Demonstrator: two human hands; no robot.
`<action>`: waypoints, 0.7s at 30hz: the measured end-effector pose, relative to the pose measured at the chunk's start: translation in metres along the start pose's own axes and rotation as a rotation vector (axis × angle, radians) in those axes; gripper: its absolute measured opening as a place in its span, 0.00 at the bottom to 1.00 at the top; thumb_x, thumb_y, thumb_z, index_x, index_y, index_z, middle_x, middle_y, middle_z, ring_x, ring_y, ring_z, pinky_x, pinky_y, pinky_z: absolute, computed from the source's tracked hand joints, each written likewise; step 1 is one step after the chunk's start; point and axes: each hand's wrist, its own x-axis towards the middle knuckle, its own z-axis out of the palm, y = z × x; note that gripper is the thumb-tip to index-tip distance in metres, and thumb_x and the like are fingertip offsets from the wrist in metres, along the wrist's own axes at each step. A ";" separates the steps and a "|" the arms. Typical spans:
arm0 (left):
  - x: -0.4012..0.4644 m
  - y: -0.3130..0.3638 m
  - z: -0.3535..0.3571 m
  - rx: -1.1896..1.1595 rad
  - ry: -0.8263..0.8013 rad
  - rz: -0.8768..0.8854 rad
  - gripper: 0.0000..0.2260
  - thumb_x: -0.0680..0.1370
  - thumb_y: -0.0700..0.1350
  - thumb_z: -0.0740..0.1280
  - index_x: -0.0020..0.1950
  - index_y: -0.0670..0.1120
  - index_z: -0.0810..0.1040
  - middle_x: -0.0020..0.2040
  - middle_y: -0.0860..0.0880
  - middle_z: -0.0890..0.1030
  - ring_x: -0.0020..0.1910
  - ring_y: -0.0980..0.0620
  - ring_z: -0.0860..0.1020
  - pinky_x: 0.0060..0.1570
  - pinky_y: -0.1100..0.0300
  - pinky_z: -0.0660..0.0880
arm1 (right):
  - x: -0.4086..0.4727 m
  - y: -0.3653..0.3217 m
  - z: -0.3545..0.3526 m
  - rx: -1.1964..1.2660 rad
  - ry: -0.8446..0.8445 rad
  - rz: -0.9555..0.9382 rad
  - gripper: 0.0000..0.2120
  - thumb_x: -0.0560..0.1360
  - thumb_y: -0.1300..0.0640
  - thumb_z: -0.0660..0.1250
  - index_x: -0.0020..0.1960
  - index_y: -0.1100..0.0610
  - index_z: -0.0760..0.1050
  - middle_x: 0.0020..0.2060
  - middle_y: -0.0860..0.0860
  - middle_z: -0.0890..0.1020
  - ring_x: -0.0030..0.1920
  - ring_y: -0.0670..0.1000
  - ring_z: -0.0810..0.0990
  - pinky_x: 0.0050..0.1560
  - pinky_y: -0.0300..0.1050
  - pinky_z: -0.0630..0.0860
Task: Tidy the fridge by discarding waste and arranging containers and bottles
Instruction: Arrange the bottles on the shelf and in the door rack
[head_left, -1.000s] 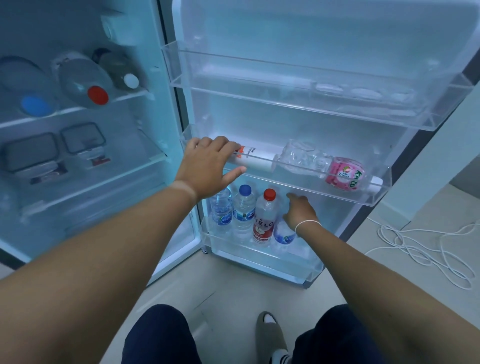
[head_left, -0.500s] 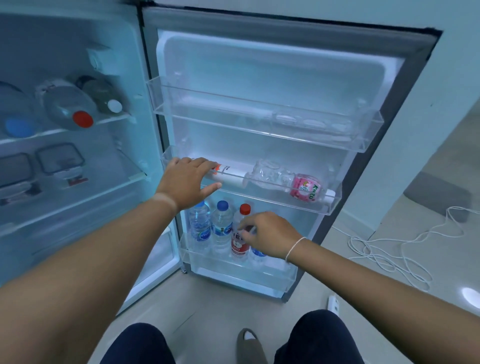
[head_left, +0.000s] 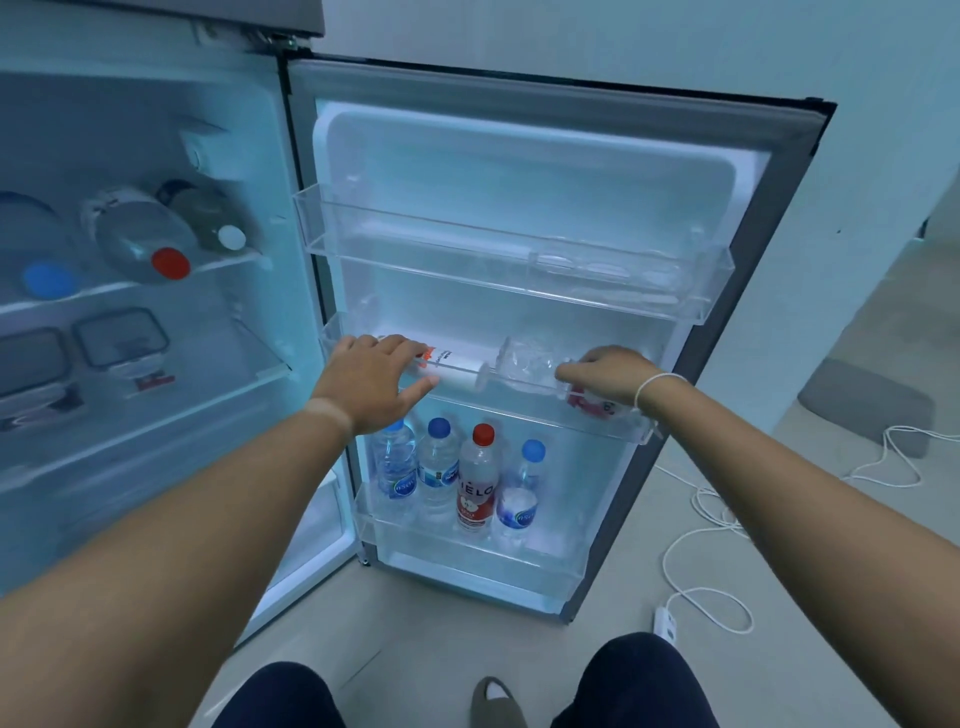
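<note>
Both hands are on the clear plastic middle door shelf (head_left: 597, 423). Left hand (head_left: 371, 382) wraps loosely over its front rim by the white tube-shaped bottle (head_left: 457, 366) lying there. Right hand (head_left: 610, 374) curls onto the crumpled clear plastic bottle with pink label (head_left: 524, 364); can't tell if it's actually gripped.

Both hands at middle door shelf (head_left: 597, 415): left hand (head_left: 371, 382) on white tube (head_left: 457, 366), right hand (head_left: 608, 375) on crushed bottle (head_left: 524, 364).

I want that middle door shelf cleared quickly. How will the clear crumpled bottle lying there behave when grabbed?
The crumpled bottle looks empty and dented, so it is probably very light and will likely give under the right hand. It lies on its side, so it may roll along the middle door shelf.
</note>
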 end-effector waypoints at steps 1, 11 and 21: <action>0.000 0.001 0.000 -0.008 0.000 -0.003 0.23 0.77 0.62 0.52 0.67 0.53 0.69 0.65 0.51 0.76 0.60 0.45 0.75 0.63 0.49 0.64 | 0.002 0.002 -0.004 -0.012 -0.018 0.013 0.18 0.71 0.43 0.62 0.30 0.54 0.72 0.30 0.52 0.75 0.31 0.52 0.73 0.32 0.39 0.67; -0.001 0.000 0.001 0.023 0.008 -0.005 0.23 0.78 0.61 0.52 0.67 0.52 0.69 0.65 0.51 0.76 0.60 0.44 0.75 0.62 0.50 0.65 | 0.002 0.023 0.005 0.294 0.234 -0.148 0.14 0.64 0.42 0.70 0.30 0.52 0.77 0.26 0.44 0.76 0.29 0.43 0.73 0.32 0.38 0.71; 0.001 0.001 0.001 0.025 0.007 -0.010 0.23 0.78 0.61 0.52 0.67 0.52 0.70 0.65 0.50 0.76 0.60 0.43 0.75 0.62 0.49 0.65 | -0.029 0.026 -0.022 0.412 0.047 -0.413 0.13 0.68 0.42 0.70 0.35 0.51 0.83 0.30 0.40 0.82 0.31 0.38 0.77 0.35 0.28 0.72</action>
